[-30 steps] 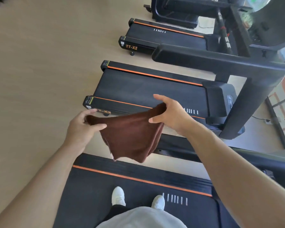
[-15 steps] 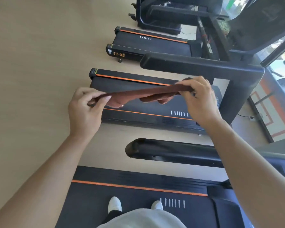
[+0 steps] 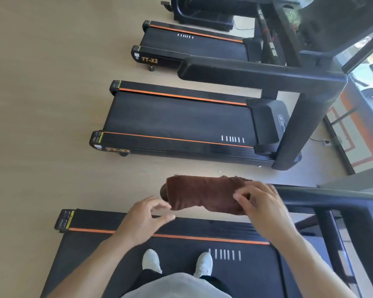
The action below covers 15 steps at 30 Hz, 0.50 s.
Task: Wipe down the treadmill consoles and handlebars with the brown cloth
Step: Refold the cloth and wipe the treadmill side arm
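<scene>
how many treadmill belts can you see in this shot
3. The nearest treadmill belt is under the person's white shoes, the middle one lies just beyond the brown cloth, and the farthest carries the TT-X2 label. Another may be hidden among the dark machines at the top.

White shoes (image 3: pixel 199 264), pale wooden floor (image 3: pixel 41 93)

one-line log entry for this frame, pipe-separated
brown cloth draped over near handlebar | right hand on cloth | left hand open, off cloth | person standing on belt
</scene>
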Each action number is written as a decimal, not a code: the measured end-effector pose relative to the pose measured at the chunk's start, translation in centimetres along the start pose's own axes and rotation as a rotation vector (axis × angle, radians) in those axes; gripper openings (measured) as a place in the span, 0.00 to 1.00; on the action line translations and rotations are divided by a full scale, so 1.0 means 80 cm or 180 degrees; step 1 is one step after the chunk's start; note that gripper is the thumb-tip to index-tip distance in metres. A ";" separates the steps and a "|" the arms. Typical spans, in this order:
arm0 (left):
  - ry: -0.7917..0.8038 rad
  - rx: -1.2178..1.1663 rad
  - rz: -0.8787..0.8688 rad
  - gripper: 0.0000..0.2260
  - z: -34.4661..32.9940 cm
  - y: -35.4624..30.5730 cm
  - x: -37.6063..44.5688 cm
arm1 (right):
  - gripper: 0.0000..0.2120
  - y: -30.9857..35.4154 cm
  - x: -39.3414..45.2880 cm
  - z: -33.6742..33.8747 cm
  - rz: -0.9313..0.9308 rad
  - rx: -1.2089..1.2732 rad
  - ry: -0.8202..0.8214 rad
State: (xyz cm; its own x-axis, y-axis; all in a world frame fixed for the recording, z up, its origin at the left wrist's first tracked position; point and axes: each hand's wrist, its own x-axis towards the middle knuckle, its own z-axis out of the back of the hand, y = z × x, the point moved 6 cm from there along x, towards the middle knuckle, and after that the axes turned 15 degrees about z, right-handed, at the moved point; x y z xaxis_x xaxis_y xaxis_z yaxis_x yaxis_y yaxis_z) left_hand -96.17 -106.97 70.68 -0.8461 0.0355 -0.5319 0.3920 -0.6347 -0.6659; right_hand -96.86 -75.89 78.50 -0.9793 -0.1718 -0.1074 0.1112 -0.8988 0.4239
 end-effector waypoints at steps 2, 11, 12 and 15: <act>-0.0243 -0.0096 0.0118 0.04 0.016 -0.002 0.003 | 0.20 0.025 0.034 -0.032 0.0098 -0.0147 -0.0154; -0.0992 -0.0721 0.0347 0.05 0.070 0.037 -0.006 | 0.34 0.127 0.133 -0.144 0.0722 -0.1019 0.0642; -0.1078 -0.0755 0.0393 0.05 0.074 0.040 -0.007 | 0.31 0.143 0.136 -0.156 0.0998 -0.1133 0.0706; -0.1199 -0.0817 0.0428 0.05 0.077 0.036 -0.005 | 0.24 0.161 0.132 -0.179 0.1723 -0.1392 0.0855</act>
State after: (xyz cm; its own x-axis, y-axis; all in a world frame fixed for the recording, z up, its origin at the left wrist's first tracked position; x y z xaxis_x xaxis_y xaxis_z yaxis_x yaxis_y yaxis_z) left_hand -96.89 -113.55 72.20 -0.8352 -0.3465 -0.4270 0.5435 -0.4014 -0.7372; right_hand -103.37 -95.07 69.93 -0.6996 -0.6781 -0.2251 0.6782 -0.7294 0.0894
